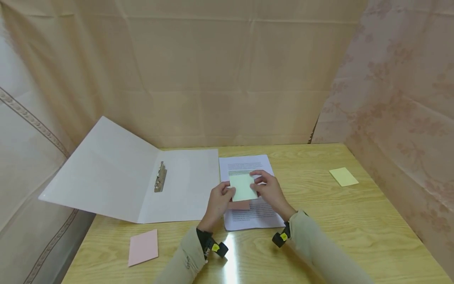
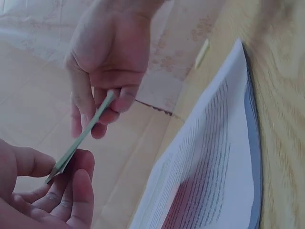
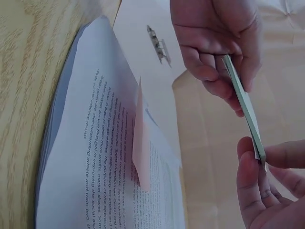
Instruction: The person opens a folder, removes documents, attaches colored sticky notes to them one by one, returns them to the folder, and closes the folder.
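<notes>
A light green sticky note pad (image 1: pixel 242 187) is held over a stack of printed paper (image 1: pixel 253 221). My left hand (image 1: pixel 219 201) pinches its left edge between thumb and fingers. On the opposite edge, my right hand (image 1: pixel 271 193) grips it the same way. Both wrist views show the pad (image 2: pixel 88 131) edge-on, clear above the sheets. A pink sticky note (image 3: pixel 141 143) is on the top printed page, its edge lifted off the paper in the right wrist view.
An open white folder (image 1: pixel 184 185) with a metal clip (image 1: pixel 160 177) lies left of the papers, its cover raised. A pink note pad (image 1: pixel 143 247) lies at the front left, a yellow one (image 1: pixel 343 176) at the right. Curtains (image 1: pixel 227 79) hang behind the wooden table (image 1: pixel 305 165).
</notes>
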Available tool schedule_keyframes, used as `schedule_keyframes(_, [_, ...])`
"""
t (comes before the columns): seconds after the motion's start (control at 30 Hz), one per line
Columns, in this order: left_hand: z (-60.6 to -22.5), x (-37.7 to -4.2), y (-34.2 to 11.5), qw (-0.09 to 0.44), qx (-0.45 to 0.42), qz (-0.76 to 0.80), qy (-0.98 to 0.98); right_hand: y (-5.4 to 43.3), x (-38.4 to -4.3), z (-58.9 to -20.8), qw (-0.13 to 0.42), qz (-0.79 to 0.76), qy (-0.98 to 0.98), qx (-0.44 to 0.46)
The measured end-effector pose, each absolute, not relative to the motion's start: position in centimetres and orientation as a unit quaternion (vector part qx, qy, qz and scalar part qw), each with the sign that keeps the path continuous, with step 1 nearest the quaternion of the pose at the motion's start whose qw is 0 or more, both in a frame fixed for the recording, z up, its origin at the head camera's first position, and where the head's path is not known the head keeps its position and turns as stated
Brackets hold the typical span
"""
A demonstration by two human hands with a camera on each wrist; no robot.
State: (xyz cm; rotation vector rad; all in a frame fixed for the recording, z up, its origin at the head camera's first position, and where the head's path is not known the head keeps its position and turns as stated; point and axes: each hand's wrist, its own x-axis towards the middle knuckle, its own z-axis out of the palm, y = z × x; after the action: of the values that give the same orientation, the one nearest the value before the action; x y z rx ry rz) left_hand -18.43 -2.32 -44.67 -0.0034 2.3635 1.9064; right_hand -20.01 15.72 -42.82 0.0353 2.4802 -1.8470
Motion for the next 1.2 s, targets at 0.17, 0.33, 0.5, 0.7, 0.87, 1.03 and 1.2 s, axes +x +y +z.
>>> schedule_keyframes(0.17, [-44.6, -18.4, -2.3, 0.074, -0.016, 0.658, 0.749, 15.5, -19.9, -43.0, 0.031, -0.576, 0.817, -0.021])
schedule_keyframes(0.33, [-44.6, -18.4, -2.2, 0.086, -0.022, 0.684, 0.724, 15.3, -19.7, -43.3, 0.026, -0.551, 0.833, -0.046])
schedule_keyframes(0.5, [-44.7, -18.2, -2.1, 0.098, -0.018, 0.69, 0.717, 15.1, -19.2, -43.7, -0.039, -0.466, 0.878, -0.102])
schedule_keyframes(0.7, [-44.9, -18.1, -2.2, 0.097, -0.002, 0.697, 0.71, 15.1, -18.6, -43.3, -0.058, -0.365, 0.912, -0.177])
schedule_keyframes(0.87, [-44.8, -18.0, -2.2, 0.099, 0.003, 0.706, 0.701, 15.0, -18.4, -43.0, -0.032, -0.331, 0.917, -0.22])
schedule_keyframes(1.03, [-43.7, -17.5, -2.3, 0.112, 0.001, 0.702, 0.703, 15.0, -18.2, -43.2, -0.031, -0.317, 0.918, -0.239])
schedule_keyframes(1.2, [-42.0, -16.7, -2.3, 0.117, 0.0, 0.697, 0.708, 15.0, -18.1, -43.3, -0.024, -0.319, 0.917, -0.238])
